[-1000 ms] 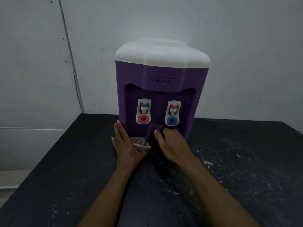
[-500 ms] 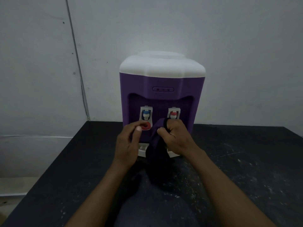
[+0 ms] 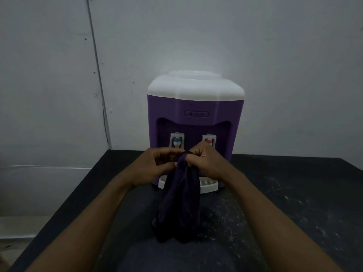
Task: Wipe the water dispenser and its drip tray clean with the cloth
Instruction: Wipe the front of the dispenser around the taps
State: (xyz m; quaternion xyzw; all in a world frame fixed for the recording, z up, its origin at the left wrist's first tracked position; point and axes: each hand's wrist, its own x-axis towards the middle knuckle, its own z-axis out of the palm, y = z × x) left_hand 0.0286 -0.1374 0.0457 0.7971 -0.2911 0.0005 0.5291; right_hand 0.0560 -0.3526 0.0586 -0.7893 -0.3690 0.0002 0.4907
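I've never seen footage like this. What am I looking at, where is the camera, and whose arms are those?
There is no robot here. The arms belong to a person, and the single camera is worn on that person's head, looking forward and down, so you see roughly what they see.

A black table stands against a grey wall. On it is a purple water dispenser with a white top and two taps. A white drip tray sits at its foot.

The left hand and the right hand are raised in front of the taps. Both pinch the top of a cloth, dark purple, which hangs down in front of the tray toward the table. The cloth is meant for wiping the dispenser and tray.
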